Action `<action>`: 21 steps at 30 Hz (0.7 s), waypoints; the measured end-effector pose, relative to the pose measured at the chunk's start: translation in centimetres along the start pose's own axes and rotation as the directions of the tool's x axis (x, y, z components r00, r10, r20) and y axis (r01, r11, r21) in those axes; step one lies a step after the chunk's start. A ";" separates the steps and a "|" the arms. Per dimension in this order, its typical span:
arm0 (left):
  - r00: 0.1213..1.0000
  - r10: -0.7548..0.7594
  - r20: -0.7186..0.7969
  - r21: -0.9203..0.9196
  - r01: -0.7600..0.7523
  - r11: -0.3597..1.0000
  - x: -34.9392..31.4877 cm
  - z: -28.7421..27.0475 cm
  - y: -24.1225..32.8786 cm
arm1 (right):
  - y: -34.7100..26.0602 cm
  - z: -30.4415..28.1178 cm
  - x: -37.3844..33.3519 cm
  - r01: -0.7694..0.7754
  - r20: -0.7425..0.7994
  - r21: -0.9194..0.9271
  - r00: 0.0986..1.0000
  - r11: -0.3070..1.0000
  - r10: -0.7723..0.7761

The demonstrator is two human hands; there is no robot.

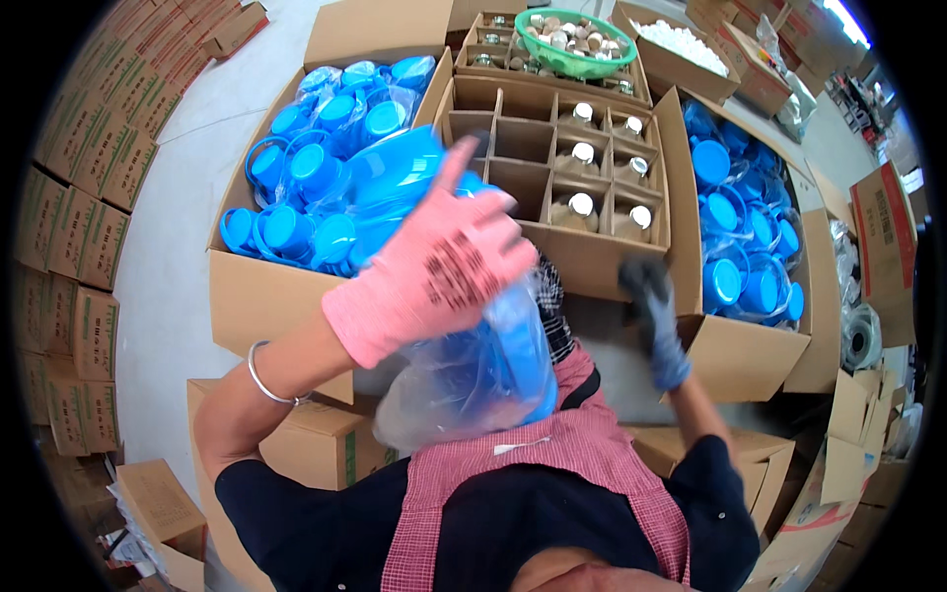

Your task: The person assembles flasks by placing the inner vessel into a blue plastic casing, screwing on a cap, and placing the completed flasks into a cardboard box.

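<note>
My left hand (449,252), in a pink glove with dark print, is closed on a clear plastic bag around a blue plastic piece (518,360), with one finger stretched out. Part of the bagged piece shows below the palm, in front of my checked apron; the grip itself is partly hidden. More blue plastic (390,173) in film shows just beyond this hand. My right hand (651,306), in a grey glove, hangs by the near right corner of a divided carton (582,259). Its fingers are smeared by motion. White-capped bottles (582,209) stand in the carton's right compartments.
An open carton (271,306) on the left holds several bagged blue containers with handles (316,173). A similar carton (745,355) stands on the right. Behind, a green basket (575,64) holds small caps, beside a box of white pieces (681,49). Stacked cartons (89,237) line the left.
</note>
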State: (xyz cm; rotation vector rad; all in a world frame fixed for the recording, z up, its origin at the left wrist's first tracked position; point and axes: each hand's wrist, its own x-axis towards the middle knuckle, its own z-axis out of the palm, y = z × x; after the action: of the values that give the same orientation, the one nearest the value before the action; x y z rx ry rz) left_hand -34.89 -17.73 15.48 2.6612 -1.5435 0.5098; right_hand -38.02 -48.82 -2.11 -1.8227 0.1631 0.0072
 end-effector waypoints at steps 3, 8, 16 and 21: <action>0.955 -0.287 -0.070 0.049 0.291 0.956 0.0 0.1 -3.1 | 6.6 0.8 -6.5 0.018 0.162 0.041 0.986 0.999 -0.025; 0.854 -0.483 -0.193 -0.139 0.464 0.875 -0.4 1.9 -4.2 | 13.6 1.9 -5.7 0.485 0.056 -0.565 0.830 0.668 -0.555; 0.687 -0.689 -0.231 -0.418 0.569 0.708 0.4 6.1 -6.4 | 7.6 -1.9 0.4 0.392 -0.157 0.131 0.915 0.911 -0.371; 0.637 -0.751 -0.176 -0.484 0.608 0.629 -1.4 9.6 -6.8 | 6.5 -3.3 2.1 0.502 0.095 -0.190 0.865 0.844 -0.493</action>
State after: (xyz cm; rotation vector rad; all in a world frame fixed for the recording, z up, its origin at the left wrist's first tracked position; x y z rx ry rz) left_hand -27.18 -14.88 6.95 2.3858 -0.3628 0.5252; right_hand -36.97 -53.79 -7.72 -2.0264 -0.3620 -0.3150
